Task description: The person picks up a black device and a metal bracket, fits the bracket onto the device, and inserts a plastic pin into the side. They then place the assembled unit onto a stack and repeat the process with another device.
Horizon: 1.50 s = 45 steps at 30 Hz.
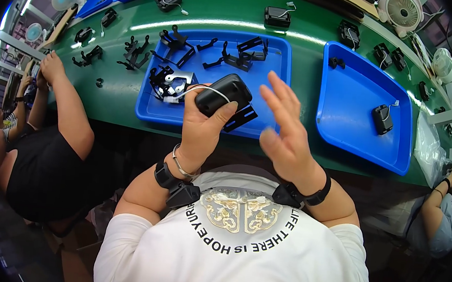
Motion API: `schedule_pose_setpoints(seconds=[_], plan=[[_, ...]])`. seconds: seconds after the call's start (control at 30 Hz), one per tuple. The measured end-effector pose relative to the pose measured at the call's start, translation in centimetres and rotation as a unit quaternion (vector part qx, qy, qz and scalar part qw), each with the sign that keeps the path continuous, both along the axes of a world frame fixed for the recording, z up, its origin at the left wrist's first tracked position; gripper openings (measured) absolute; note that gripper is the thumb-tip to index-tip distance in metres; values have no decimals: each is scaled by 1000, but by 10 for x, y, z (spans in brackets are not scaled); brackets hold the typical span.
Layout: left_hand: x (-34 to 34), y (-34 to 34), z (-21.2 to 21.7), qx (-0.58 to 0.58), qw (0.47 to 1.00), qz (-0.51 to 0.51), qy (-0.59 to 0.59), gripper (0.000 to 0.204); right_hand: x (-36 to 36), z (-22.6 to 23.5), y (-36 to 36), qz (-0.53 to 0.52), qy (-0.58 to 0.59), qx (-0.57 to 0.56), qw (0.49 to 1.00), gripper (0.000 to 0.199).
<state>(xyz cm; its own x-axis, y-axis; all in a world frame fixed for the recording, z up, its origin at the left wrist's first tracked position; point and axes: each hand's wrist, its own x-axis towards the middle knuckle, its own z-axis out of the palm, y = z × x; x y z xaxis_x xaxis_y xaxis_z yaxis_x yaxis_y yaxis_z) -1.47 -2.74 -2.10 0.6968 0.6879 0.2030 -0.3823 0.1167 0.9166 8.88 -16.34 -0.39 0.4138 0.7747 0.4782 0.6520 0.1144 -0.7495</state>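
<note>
My left hand (pixel 205 118) is wrapped round a black rounded housing (pixel 225 93), its thumb across the near side. A white cable with a plug (pixel 170 99) loops from the housing past my fingers. At the housing's right lower side is a black slotted bracket (pixel 241 119); whether it is fastened there I cannot tell. Just to the right, apart from the housing, my right hand (pixel 287 133) is raised with its fingers stretched out and nothing in it. Both hands are over the near edge of a blue tray (pixel 281 86) with loose black brackets (pixel 237 60) and silvery metal parts (pixel 177 83).
A second blue tray (pixel 346 132) at the right holds a black cabled unit (pixel 382 119). More such units (pixel 277 16) stand along the green table (pixel 221 18). Black brackets (pixel 134 53) lie left of my tray. Co-workers sit at left (pixel 43 169) and right (pixel 436 215).
</note>
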Motion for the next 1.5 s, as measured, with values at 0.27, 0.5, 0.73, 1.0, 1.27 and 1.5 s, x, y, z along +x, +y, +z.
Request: schedule_pose_setpoints(seconds=[0.27,0.5,0.73,1.0,1.27,1.5], plan=[[-2,4,-3,39,999,15,26,40,-1,11,-4,46,-21,61,997,55],[-5,-2,5,-161,982,-86,-46,40,-7,-10,0,19,228,21,973,52],[-15,-3,32,-26,980,-193,52,44,5,-4,-11,47,234,44,970,55],[-20,2,39,83,940,-283,172,56,20,36,-14,102,220,-170,955,47],[-30,2,41,-156,940,-287,97,57,117,36,-32,-26,98,-117,988,28],[-52,23,21,-178,911,-369,51,53,232,4,-31,-214,-98,-364,901,22]])
